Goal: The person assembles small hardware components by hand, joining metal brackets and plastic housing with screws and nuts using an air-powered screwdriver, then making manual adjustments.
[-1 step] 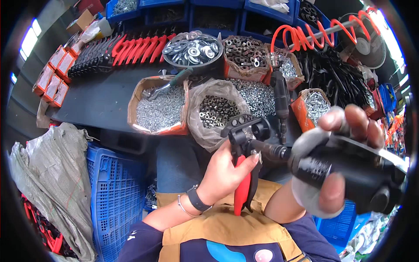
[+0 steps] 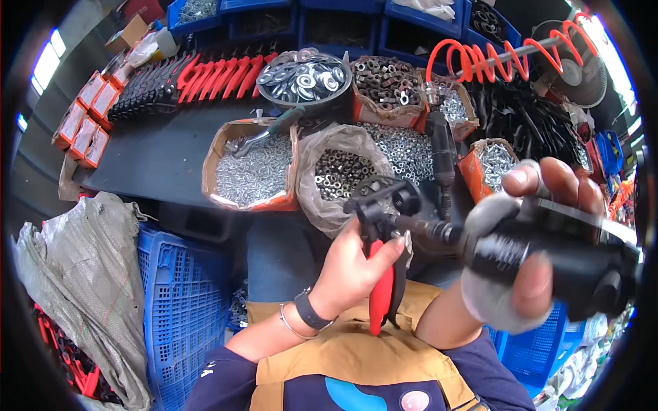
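Observation:
My left hand is closed round a plier-like hand tool with red and black handles and a round black head, held upright above my lap. My right hand, with white wrapping on it, grips a black power driver lying sideways. The driver's shaft points left, and its tip meets the head of the hand tool; the exact contact is blurred. Just beyond the hand tool stands a clear plastic bag of dark nuts. An open box of small silver screws is to its left.
Loose silver nuts lie behind the bag. A second driver hangs from a red coiled hose. A bowl of washers and a row of red-handled tools stand farther back. A blue crate is at left.
My right hand and the driver have shifted slightly to the right. The hand tool in my left hand has tilted a little, its head moving slightly left.

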`<state>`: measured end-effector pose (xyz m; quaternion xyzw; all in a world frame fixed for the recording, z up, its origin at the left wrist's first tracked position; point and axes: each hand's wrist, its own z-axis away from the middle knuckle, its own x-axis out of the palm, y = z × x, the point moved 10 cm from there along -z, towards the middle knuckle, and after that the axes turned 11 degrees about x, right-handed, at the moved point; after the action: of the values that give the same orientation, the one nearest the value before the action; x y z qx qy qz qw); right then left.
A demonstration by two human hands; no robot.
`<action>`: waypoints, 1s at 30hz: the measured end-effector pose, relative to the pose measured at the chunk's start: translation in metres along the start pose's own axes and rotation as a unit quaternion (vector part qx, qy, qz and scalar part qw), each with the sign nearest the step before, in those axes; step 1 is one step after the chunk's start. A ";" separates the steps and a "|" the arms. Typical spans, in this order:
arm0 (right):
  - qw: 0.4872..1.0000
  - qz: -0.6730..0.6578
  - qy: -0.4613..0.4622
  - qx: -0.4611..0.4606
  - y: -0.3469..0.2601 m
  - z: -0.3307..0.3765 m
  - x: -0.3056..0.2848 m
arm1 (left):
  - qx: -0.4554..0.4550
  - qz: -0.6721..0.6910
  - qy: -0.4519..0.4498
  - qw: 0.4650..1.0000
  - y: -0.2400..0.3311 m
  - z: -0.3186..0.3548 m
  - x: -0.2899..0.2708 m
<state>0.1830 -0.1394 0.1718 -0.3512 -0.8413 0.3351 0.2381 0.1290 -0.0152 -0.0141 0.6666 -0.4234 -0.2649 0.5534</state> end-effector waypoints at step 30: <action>0.872 0.438 -0.213 -0.051 0.069 0.036 0.042 | -0.201 0.768 -0.140 0.591 0.006 0.037 0.042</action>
<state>0.1634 -0.0854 0.1045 -0.6155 -0.6474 0.4285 -0.1359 0.1179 -0.0710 -0.0128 -0.0794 -0.7864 0.0901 0.6059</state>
